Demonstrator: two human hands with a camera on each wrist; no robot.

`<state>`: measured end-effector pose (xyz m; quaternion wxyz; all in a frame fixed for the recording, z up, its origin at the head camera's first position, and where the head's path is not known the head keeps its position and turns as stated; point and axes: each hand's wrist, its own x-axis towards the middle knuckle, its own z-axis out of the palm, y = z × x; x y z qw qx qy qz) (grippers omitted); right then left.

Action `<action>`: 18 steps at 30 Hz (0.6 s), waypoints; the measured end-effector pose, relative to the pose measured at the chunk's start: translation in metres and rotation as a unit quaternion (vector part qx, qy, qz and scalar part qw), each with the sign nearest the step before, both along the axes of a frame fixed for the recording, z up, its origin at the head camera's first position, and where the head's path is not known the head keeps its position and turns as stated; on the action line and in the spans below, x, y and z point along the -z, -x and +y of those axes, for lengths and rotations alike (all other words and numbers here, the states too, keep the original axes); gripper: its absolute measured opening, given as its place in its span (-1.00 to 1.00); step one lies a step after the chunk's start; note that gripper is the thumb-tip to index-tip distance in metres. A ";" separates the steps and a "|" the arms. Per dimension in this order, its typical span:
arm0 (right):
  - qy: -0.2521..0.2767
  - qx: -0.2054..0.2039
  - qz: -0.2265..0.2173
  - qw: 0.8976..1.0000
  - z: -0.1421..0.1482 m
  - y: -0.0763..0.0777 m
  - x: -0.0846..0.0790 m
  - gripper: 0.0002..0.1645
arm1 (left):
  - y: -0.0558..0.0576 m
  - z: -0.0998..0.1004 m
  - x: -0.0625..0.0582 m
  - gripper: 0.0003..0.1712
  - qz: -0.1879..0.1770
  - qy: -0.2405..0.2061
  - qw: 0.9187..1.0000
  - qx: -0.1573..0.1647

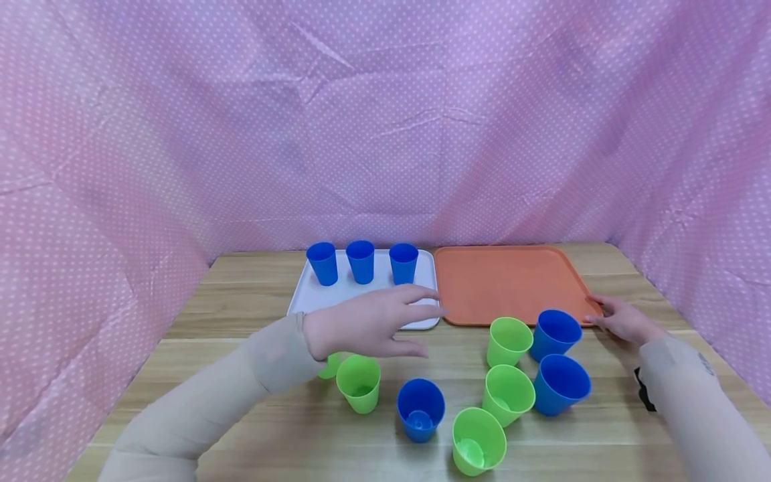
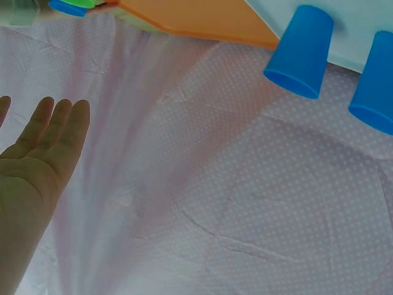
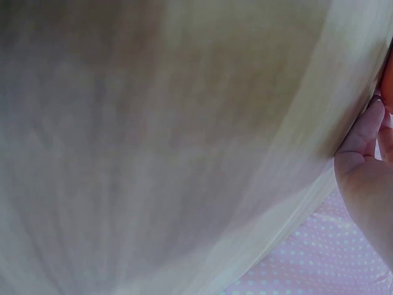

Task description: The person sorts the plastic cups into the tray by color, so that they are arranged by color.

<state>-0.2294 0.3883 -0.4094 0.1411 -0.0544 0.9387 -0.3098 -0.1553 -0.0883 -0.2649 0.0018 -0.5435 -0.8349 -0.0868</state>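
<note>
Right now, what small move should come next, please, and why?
I would perhaps bring the left hand to the near left corner of the orange tray: it looks open and free, while the right hand touches the tray's near right corner.

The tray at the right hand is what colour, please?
The tray is orange, seen best in the head view.

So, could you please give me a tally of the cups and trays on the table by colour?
Blue cups: 6
Green cups: 5, counting one mostly hidden behind the left sleeve
White tray: 1
Orange tray: 1
Total: 13 in view
</note>
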 end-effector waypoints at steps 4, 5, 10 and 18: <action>0.000 -0.001 0.001 1.000 0.000 0.000 0.000 -0.02 | -0.009 0.001 0.006 -0.32 -0.010 0.015 1.000 0.016; 0.000 -0.001 0.002 1.000 0.000 -0.001 0.000 -0.02 | -0.011 0.001 0.008 -0.31 -0.012 0.018 1.000 0.018; -0.002 -0.001 0.008 1.000 0.000 -0.001 0.000 -0.01 | -0.020 0.002 0.015 -0.29 -0.023 0.034 0.999 0.027; -0.001 0.002 0.004 1.000 0.000 -0.001 0.000 0.00 | -0.029 0.007 0.029 -0.30 -0.014 0.098 0.994 0.043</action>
